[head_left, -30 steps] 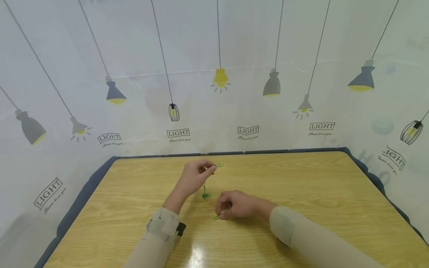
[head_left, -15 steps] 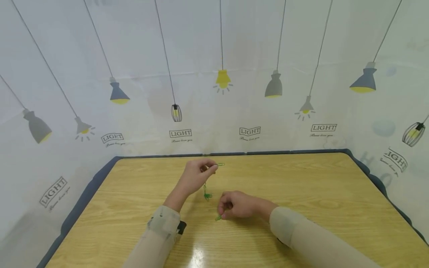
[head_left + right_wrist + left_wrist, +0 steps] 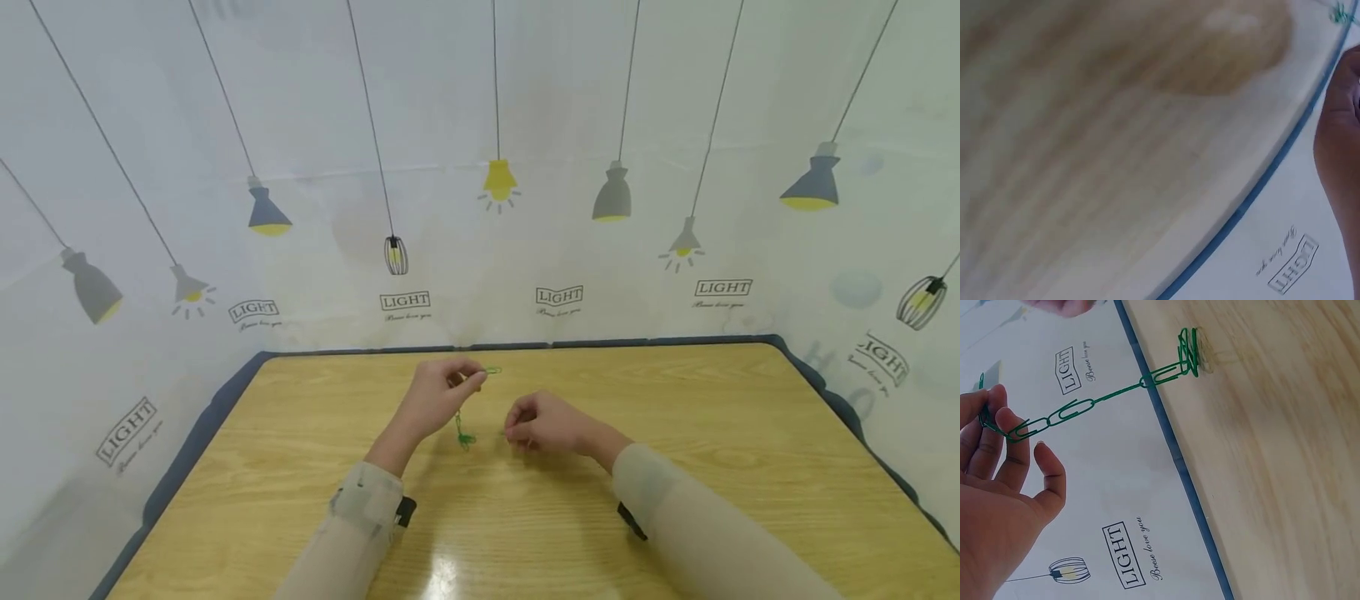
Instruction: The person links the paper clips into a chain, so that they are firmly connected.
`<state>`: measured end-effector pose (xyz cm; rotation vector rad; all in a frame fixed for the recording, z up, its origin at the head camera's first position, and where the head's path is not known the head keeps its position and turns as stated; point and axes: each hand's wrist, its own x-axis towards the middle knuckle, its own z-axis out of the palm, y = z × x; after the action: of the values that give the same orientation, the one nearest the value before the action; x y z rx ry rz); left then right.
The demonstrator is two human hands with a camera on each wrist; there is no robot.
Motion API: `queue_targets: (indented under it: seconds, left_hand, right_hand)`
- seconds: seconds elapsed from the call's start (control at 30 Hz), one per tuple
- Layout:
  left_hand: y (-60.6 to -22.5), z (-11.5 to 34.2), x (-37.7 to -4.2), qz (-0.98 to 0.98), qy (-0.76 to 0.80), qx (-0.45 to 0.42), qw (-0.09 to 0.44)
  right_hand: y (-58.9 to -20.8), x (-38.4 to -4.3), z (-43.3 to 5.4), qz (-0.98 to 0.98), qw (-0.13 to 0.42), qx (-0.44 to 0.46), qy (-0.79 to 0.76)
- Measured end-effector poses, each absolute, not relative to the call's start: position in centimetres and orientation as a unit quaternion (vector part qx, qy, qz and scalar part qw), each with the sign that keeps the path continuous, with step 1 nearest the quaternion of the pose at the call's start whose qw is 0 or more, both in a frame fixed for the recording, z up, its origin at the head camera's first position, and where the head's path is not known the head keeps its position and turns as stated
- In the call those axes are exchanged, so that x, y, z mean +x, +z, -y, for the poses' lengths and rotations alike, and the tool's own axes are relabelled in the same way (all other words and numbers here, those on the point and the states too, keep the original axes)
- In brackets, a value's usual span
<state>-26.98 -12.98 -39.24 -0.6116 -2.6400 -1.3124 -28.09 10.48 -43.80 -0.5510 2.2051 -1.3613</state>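
Note:
My left hand (image 3: 472, 377) is raised above the wooden table (image 3: 697, 417) and pinches the top of a chain of green paper clips (image 3: 460, 423). The chain hangs down to a small bunch of clips on the table. In the left wrist view the chain (image 3: 1085, 406) runs from my fingers (image 3: 1004, 419) to that bunch (image 3: 1189, 353). My right hand (image 3: 516, 431) hovers just right of the chain's lower end, fingers curled together; a single green clip is barely visible at its fingertips. The right wrist view is blurred and shows only the hand's edge (image 3: 1340, 131).
The table has a dark blue edge (image 3: 600, 341) and is walled at the back and on both sides by a white curtain (image 3: 480, 208) printed with lamps. Bare wood lies to both sides of the hands and in front of them.
My right hand lifted off the table and moved up toward the chain. The loose green clip that lay under its fingertips is gone from the table. The left hand stayed put.

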Motion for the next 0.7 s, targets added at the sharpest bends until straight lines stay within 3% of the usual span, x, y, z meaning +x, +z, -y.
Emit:
queue_targets:
  seconds: [0.17, 0.37, 0.7]
  left_hand:
    - [-39.1, 12.9, -27.0, 0.874, -0.436, -0.205, 0.060]
    - [-39.1, 12.9, -26.9, 0.872, -0.442, -0.203, 0.061]
    - [-39.4, 13.0, -27.2, 0.866, -0.442, -0.221, 0.075]
  right_hand:
    - [-41.7, -29.5, -11.9, -0.765, 0.174, -0.138, -0.605]
    - [-38.8, -30.4, -12.5, -0.731, 0.118, -0.144, -0.657]
    - [-36.5, -29.9, -11.4, -0.713, 0.121, -0.164, -0.671]
